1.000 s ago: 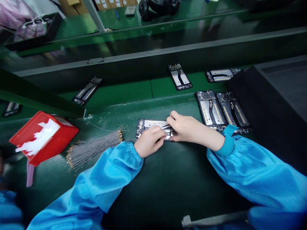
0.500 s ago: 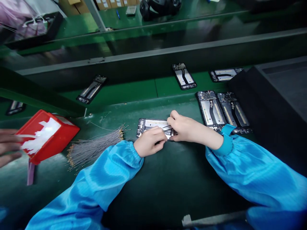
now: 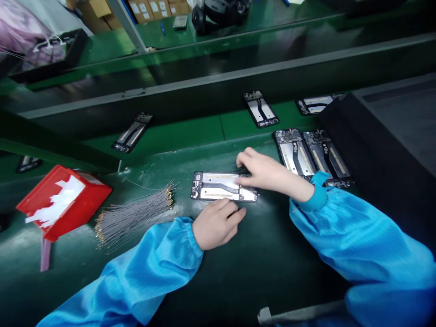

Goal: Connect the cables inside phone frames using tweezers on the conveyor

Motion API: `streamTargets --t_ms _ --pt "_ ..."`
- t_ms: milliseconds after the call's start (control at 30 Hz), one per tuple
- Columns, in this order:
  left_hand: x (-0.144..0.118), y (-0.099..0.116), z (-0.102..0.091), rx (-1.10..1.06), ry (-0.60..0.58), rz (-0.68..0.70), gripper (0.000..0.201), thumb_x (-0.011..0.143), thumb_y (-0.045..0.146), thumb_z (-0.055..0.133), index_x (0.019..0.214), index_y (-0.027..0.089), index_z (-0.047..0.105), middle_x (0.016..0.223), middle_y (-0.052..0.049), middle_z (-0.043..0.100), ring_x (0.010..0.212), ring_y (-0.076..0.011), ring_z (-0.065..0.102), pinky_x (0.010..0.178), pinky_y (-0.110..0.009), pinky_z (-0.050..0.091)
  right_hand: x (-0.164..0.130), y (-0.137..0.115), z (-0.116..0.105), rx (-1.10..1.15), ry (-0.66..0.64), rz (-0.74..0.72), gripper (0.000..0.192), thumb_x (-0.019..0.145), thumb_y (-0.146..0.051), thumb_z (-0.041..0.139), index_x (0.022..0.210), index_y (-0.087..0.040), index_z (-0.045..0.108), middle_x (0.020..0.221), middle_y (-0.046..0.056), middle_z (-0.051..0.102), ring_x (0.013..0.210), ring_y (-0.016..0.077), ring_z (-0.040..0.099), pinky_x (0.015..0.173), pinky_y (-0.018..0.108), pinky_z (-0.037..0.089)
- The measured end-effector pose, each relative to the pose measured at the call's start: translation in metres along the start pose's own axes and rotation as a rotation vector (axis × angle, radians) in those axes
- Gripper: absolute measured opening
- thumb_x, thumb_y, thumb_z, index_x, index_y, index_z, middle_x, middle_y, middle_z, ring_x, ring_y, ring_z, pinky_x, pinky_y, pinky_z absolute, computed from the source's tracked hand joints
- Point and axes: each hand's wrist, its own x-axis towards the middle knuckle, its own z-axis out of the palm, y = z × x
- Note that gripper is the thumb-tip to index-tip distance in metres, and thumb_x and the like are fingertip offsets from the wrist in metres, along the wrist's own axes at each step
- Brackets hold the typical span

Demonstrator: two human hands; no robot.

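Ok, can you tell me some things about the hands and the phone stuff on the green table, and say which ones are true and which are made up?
1. The right hand touches the opened phone lying in front of the person. True.
2. The left hand grips the phone tightly. False: it rests on the table just below the phone, holding nothing.
3. The red bin sits to the right of the phone. False: it is far to the left.
4. A bundle of thin grey wires lies between the red bin and the phone. True.
5. Two more opened phones lie side by side past the right hand. True.
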Motion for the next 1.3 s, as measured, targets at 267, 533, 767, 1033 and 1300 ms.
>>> streamTargets --t_ms 267,533,767,1033,1300 --pt "0.044 -0.043 -0.001 0.172 0.053 -0.366 0.043 0.080 0.028 0.051 0.119 0.012 0.046 0.117 -0.016 0.045 0.109 -0.0295 0.040 0.089 -0.044 0.039 0.040 0.053 -0.012 -0.154 0.351 0.243 0.025 0.078 -0.035 0.048 0.095 -0.016 0.049 0.096 0.011 0.050 0.088 0.0249 0.050 0.070 0.034 0.041" --pt "0.033 -0.057 -0.018 0.217 -0.040 -0.477 0.044 0.079 0.029 0.053 0.119 0.012 0.047 0.121 -0.018 0.044 0.113 -0.0308 0.040 0.090 -0.046 0.039 0.077 0.113 -0.016 -0.257 0.399 0.650 0.058 0.072 -0.054 0.050 0.108 -0.008 0.048 0.107 0.021 0.051 0.101 0.0337 0.043 0.071 0.040 0.041" --pt "-0.021 -0.067 -0.053 0.189 -0.078 -0.500 0.025 0.080 0.023 0.051 0.104 0.015 0.055 0.112 -0.011 0.051 0.104 -0.0244 0.048 0.088 -0.042 0.041 0.073 0.109 -0.028 -0.179 0.450 0.657 0.059 0.069 -0.052 0.051 0.108 -0.009 0.050 0.098 0.019 0.057 0.092 0.0332 0.049 0.070 0.039 0.040" --pt "-0.056 -0.050 -0.063 0.242 -0.121 -0.473 0.011 0.077 0.017 0.049 0.086 0.017 0.055 0.098 -0.008 0.053 0.092 -0.0223 0.048 0.078 -0.038 0.043 -0.001 0.039 0.015 -0.240 0.380 0.075 0.050 0.071 -0.047 0.053 0.111 -0.017 0.051 0.105 0.013 0.053 0.095 0.0299 0.045 0.068 0.036 0.042" --pt "-0.040 -0.040 -0.048 0.464 -0.103 -0.465 0.014 0.076 0.010 0.042 0.068 0.017 0.052 0.074 -0.008 0.050 0.075 -0.0230 0.047 0.065 -0.037 0.038 -0.033 -0.003 0.045 -0.296 0.249 -0.239 0.039 0.082 -0.041 0.045 0.107 -0.012 0.053 0.102 0.016 0.055 0.092 0.0278 0.046 0.060 0.034 0.042"
